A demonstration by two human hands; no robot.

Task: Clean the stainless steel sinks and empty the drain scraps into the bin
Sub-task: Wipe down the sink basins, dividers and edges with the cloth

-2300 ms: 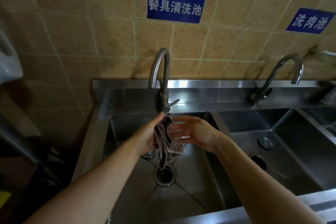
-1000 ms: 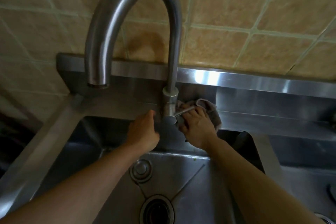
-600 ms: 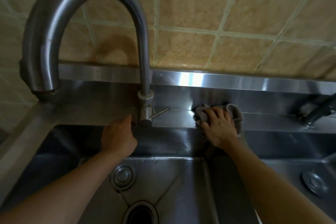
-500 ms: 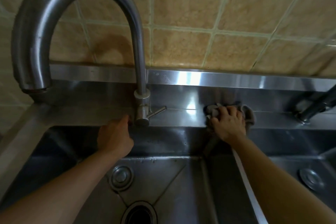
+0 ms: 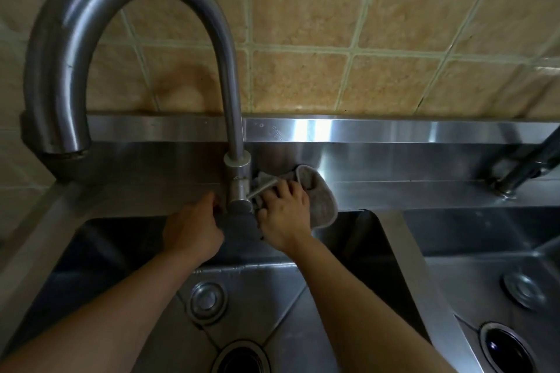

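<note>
A grey cloth [image 5: 318,194] lies on the steel back ledge [image 5: 409,194] just right of the gooseneck faucet [image 5: 233,118]. My right hand [image 5: 283,215] presses on the cloth, fingers curled over it beside the faucet's lever. Just left of the faucet base, my left hand [image 5: 194,227] rests on the ledge's front edge with its fingers bent over the edge and holds nothing. Below lies the left sink basin [image 5: 281,297] with an open drain hole [image 5: 241,357] and a round overflow cap [image 5: 207,301].
A divider [image 5: 403,251] separates the left basin from a second basin [image 5: 485,275], which has its own drain [image 5: 500,348] and cap [image 5: 521,291]. A second faucet's base [image 5: 515,175] stands at far right. Tan wall tiles [image 5: 333,39] rise behind the splashback.
My right hand has slid the cloth leftward along the ledge, back up against the faucet base. My left hand has stayed beside the faucet.
</note>
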